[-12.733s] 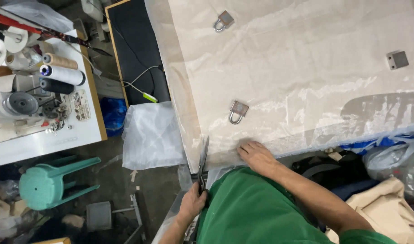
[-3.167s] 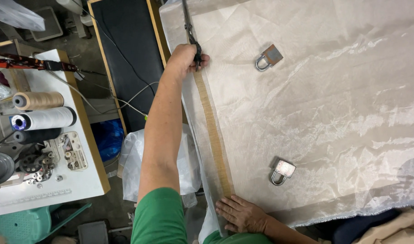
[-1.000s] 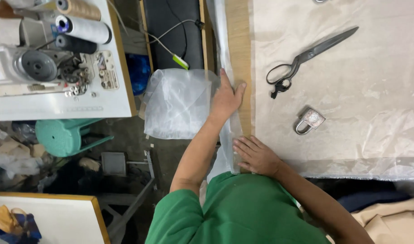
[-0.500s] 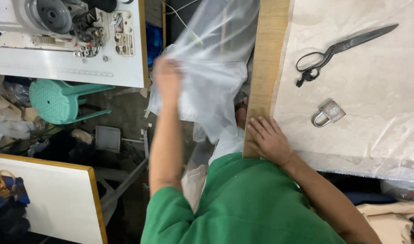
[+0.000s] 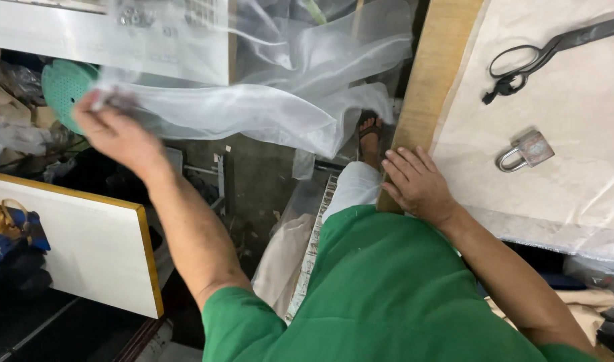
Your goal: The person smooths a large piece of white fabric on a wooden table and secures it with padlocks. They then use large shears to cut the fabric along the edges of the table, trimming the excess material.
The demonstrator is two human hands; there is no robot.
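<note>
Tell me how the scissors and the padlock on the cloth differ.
The scissors are long, dark and black-handled; the padlock is small, squat and silver-grey. The scissors lie farther from the right hand; the padlock lies nearer it. Both rest flat on the pale cloth, untouched.

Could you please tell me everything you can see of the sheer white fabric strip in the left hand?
The fabric strip is thin, translucent, whitish mesh or organza, with a soft sheen and loose folds. The left hand pinches one end, held out over the floor beside the table. From there it billows rightward in mid-air toward the table's wooden edge, where its far end hangs near a sandalled foot. The green stool and white sewing table show through it.
</note>
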